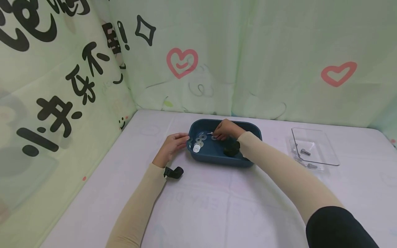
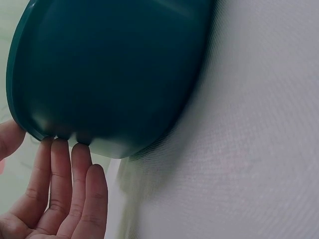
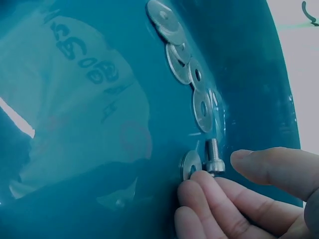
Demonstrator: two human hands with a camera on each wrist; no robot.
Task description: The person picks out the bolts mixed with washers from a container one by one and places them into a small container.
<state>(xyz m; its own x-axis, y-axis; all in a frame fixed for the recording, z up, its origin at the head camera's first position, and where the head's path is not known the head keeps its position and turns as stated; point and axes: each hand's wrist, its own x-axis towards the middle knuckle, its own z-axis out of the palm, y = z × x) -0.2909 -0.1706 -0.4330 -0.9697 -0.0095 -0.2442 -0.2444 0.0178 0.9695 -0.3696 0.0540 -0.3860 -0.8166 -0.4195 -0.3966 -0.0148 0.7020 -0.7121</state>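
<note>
A blue plastic tub (image 1: pixel 214 159) sits on the table. At its left end my left hand (image 1: pixel 174 146) holds the rim, with the thumb on one side and the fingers under the lip, as the left wrist view shows. My right hand (image 1: pixel 227 130) reaches into the tub. In the right wrist view, a silver socket-head bolt (image 3: pixel 213 157) lies between the right thumb (image 3: pixel 269 167) and the fingertips, its head right by the fingers and the thumb apart from it. Beside those fingers is a flat metal washer (image 3: pixel 191 164). Several more washers (image 3: pixel 202 110) lie in an overlapping row toward the tub's wall.
To the right on the white-covered table (image 1: pixel 204 206) stands a clear plastic box (image 1: pixel 328 151), with a metal bolt (image 1: pixel 305 152) and other small parts in it. A printed curtain (image 1: pixel 279 51) hangs behind the table, and another covers the left side.
</note>
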